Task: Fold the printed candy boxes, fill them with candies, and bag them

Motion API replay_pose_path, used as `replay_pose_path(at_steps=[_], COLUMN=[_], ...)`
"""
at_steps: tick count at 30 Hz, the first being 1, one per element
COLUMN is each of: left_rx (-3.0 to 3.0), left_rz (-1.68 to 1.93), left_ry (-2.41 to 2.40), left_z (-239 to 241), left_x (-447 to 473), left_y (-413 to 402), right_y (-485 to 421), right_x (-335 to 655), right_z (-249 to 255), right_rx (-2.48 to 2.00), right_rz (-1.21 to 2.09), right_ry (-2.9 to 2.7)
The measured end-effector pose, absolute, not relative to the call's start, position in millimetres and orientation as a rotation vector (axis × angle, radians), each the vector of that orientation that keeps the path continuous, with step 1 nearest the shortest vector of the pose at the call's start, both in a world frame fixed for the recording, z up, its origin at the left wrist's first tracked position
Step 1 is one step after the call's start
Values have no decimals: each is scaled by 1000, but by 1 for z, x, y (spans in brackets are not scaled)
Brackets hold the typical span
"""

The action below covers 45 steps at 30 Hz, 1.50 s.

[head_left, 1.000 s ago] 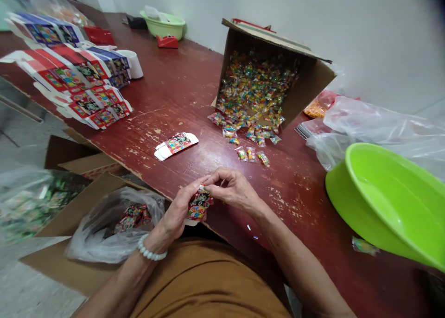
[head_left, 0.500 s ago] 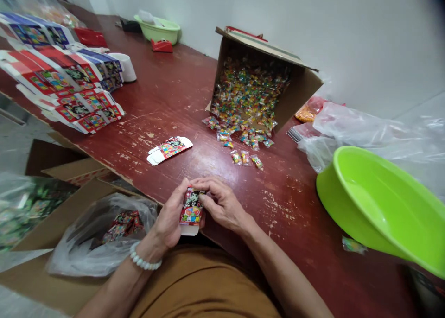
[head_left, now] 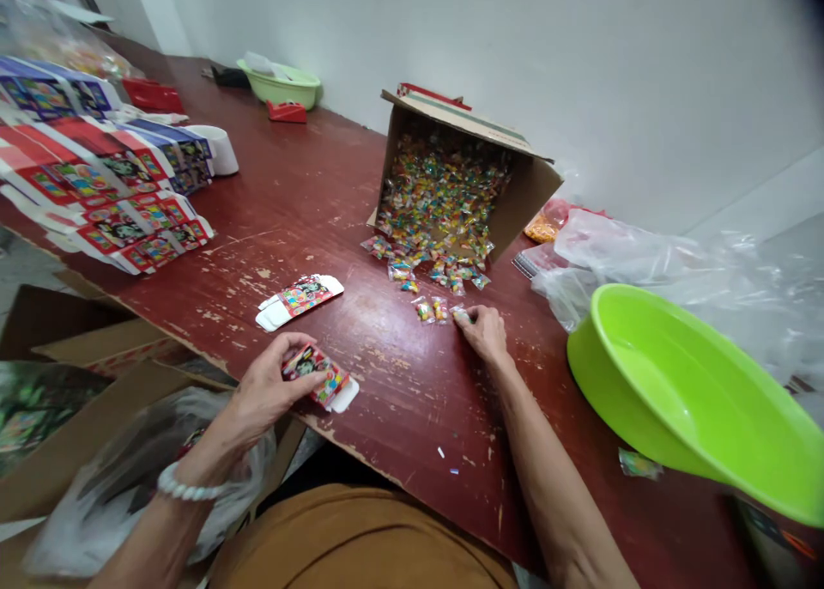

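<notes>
My left hand [head_left: 267, 391] grips a small printed carton [head_left: 320, 377] at the near edge of the dark red table [head_left: 309, 203]; one white end flap of the carton sticks out open. My right hand [head_left: 484, 331] is stretched forward with its fingers pinched on a small candy packet [head_left: 461, 316], beside two other loose packets [head_left: 433, 310]. Just beyond them a cardboard box [head_left: 451, 185] lies on its side, spilling many colourful candy packets. A flat unfolded carton [head_left: 299, 298] lies left of my hands.
Stacks of flat printed cartons [head_left: 109, 185] fill the table's left. A large green basin [head_left: 688, 391] and clear plastic bags [head_left: 644, 254] sit at the right. A smaller green basin [head_left: 280, 82] and red tape dispenser [head_left: 287, 112] stand at the back. Boxes and a bag [head_left: 96, 486] sit below, left.
Both hands held the small carton together before. My right hand has let go and reached forward to the loose candy packets; my left hand has lowered the carton toward the table edge.
</notes>
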State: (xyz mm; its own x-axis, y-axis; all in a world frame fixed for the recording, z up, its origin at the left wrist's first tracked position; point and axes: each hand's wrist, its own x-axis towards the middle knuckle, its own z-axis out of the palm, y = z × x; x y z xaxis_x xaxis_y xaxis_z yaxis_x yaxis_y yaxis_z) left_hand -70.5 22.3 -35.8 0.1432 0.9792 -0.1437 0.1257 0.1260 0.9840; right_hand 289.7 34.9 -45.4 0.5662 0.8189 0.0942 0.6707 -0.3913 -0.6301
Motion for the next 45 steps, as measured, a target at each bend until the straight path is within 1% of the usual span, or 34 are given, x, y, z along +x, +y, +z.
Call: replay_pose_path(at_steps=[3,6,8,10,11,16,19,23,27,32,34,38,40,42,45], left_rx=[1509,1513,1394,1262,1209,1052,1018,1033,1091,1069,1074,1118,1073,924,731], left_rz=[724,575,612,692,714,683,587,523,608,653,681,739,769,793,782], left_ry=[1196,1158,1119,1054,1011,765,606,501,560,650,671,689,710,764,840], left_z=[-36,-29,-24,-20,-19,-24,-27,-23,-16,-14,-13,-6,-2,-2,-6], left_x=[-91,-94,-86,-74,-68,-53,-51,-44,-37,-38,-37,-29,-26,-24,-23], left_y=[27,24,19,13,10,-5,-11,-14,-16,-14,-15,-17,-17,-16,-15], right_y=[28,15,2,-12,-18,-29,-25,-23,-24,-17,-17,-25,-29,-29,-26], right_x=[287,260,230,197,183,152,156,155,151,147,145,143,143,146,148], right_z=[-43,-32,-24,-19,-17,-13,-9,-1,8,7,6,12,17,18,12], right_rx=[-2065,-1880,-1713,-1402,-1326,-1297,-1318,-1297,-1216,-1137,-1117,-1137,-1130,-1145,-1168], right_rz=[350,460,625,980,1026,738,774,934,1018,1070,1024,813,752,795,1077], right_ry=[-1150,-1161,-1229,-1313,-1357,-1594,-1656,-1724,-1828,-1450,-1385,-1661,-1699,-1557,-1293])
